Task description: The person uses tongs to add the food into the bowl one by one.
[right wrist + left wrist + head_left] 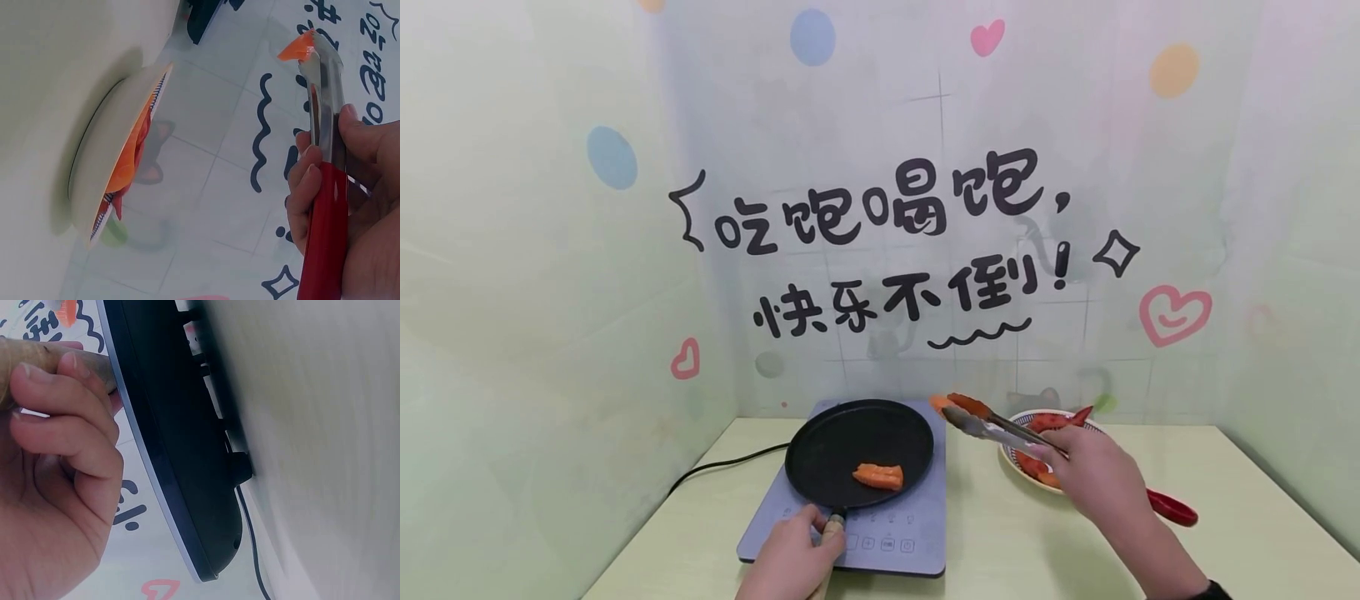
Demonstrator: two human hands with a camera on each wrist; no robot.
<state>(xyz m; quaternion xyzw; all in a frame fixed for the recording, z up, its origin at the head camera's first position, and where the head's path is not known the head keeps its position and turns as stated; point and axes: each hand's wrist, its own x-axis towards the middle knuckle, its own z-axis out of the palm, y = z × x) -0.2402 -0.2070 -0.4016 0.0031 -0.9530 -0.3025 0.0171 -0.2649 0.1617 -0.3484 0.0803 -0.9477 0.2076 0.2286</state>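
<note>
My left hand (793,554) grips the light wooden handle (834,527) of a round black frying pan (842,442). In the left wrist view its fingers (69,419) curl round that handle. One orange piece of food (878,477) lies in the pan, toward the near right. My right hand (1101,475) holds metal tongs (1000,432) with red handles, raised between pan and plate. Their tips pinch another orange piece (297,49), clearer in the right wrist view. Below the right hand, partly hidden, a patterned plate (1009,467) bears red and orange pieces.
The pan rests on a flat grey-blue induction cooker (925,537) with touch buttons along its near edge. A black cord (730,462) runs left across the pale table (992,550). Printed walls (880,108) enclose the back and both sides.
</note>
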